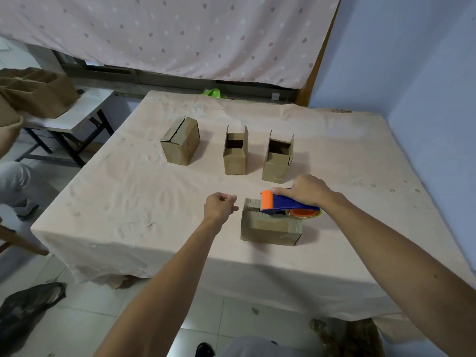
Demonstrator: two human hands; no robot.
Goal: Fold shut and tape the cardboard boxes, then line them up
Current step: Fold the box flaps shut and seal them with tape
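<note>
— What lies around the hands?
— Beyond both, three boxes stand in a row on the cloth-covered bench [128, 191]. The closed box [180, 141] is ahead and left of the left hand [221, 207]. The middle box [235, 153] and the end box [277, 158] are ahead of the right hand [306, 189], flaps up and tops open.
— And the one being worked on?
— The near box [270, 228] is brown with its flaps folded down and a seam showing on top. It sits under the right hand, which grips a blue-and-orange tape dispenser [288, 204] resting on its top.
— The left hand?
— Just beside the box's left edge, fingers loosely curled, holding nothing.
</note>
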